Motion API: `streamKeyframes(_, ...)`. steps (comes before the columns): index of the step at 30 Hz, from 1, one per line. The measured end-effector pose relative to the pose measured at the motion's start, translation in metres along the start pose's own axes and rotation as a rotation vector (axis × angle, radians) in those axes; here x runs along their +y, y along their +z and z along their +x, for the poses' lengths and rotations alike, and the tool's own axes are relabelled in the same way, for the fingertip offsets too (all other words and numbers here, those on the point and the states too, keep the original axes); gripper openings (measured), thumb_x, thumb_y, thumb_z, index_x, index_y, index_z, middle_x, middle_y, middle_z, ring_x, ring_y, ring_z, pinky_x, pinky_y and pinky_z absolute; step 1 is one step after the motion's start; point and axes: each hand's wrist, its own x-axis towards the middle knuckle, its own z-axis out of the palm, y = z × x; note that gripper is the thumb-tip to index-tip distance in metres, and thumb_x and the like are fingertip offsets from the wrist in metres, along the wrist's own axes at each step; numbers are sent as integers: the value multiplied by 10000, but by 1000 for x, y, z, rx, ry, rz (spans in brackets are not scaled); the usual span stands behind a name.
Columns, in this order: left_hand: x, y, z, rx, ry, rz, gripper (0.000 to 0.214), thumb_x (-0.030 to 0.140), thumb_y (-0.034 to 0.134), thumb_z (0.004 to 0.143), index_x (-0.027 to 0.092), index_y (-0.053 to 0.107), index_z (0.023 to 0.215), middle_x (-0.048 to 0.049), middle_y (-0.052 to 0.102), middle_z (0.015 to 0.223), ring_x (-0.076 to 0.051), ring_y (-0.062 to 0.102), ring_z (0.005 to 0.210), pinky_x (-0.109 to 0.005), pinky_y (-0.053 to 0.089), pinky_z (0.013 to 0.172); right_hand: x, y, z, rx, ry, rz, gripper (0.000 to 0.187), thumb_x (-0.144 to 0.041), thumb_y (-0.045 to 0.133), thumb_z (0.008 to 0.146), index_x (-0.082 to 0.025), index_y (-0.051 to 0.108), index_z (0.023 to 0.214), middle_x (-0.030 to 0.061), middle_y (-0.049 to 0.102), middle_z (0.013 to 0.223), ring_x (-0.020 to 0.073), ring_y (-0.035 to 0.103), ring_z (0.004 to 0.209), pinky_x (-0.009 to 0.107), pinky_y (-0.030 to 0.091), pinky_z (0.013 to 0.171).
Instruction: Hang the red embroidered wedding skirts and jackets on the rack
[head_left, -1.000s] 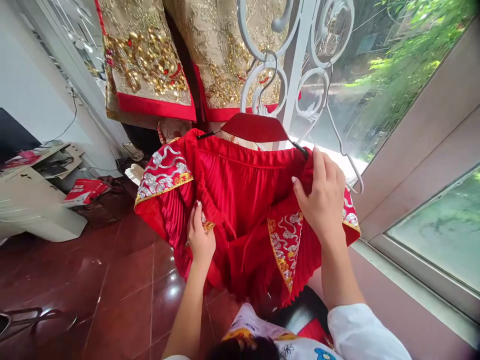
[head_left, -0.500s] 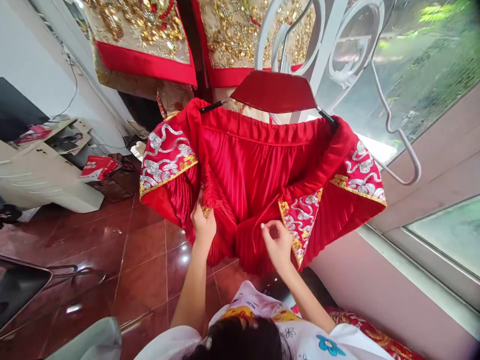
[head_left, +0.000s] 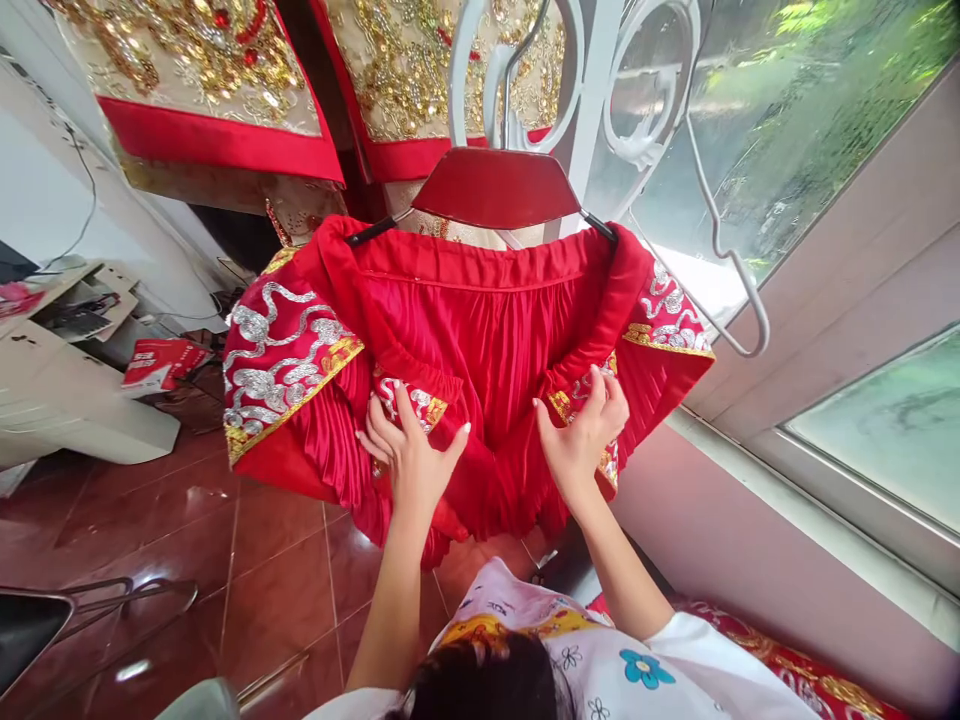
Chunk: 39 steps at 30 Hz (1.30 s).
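Red skirt hangs from both ends of the red hanger; your left hand open, thumb wide, on the left embroidered panel; your right hand part open, thumb apart, on the right embroidered panel; neither pinching cloth.

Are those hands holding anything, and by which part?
No grip shows: the left hand and right hand are open over embroidered panels of the red garment.

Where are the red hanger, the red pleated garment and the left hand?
Red hanger [head_left: 496, 188]: head view, on its broad middle panel.
Red pleated garment [head_left: 484, 345]: head view, on the inner pleats below the waistband.
Left hand [head_left: 415, 460]: head view, on the back of the hand.
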Motion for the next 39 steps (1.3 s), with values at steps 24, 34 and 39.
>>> streamKeyframes(24,49,-35,45,66,57,-440,269,357,430,907,154,589,831,-56,624,700,-160,570,620,-253,399,603,5,18,39,-145,179,468,405,-321,433,811,-135,432,1171,130,606,1032,226,592,872,354,451,768)
streamKeyframes(34,136,-73,83,171,363,-704,222,339,449,916,175,544,801,-15,577,694,-117,553,629,-227,425,621,-39,-4,9,-415,180,784,172,-329,428,827,-197,423,938,11,553,754,145,486,631,268,404,587)
streamKeyframes(39,83,-47,63,26,162,-480,201,277,461,899,178,519,734,-20,545,607,-147,524,557,-257,371,552,-22,-14,21,-321,256,785,188,-345,464,831,-182,479,923,14,553,751,143,499,670,269,421,612)
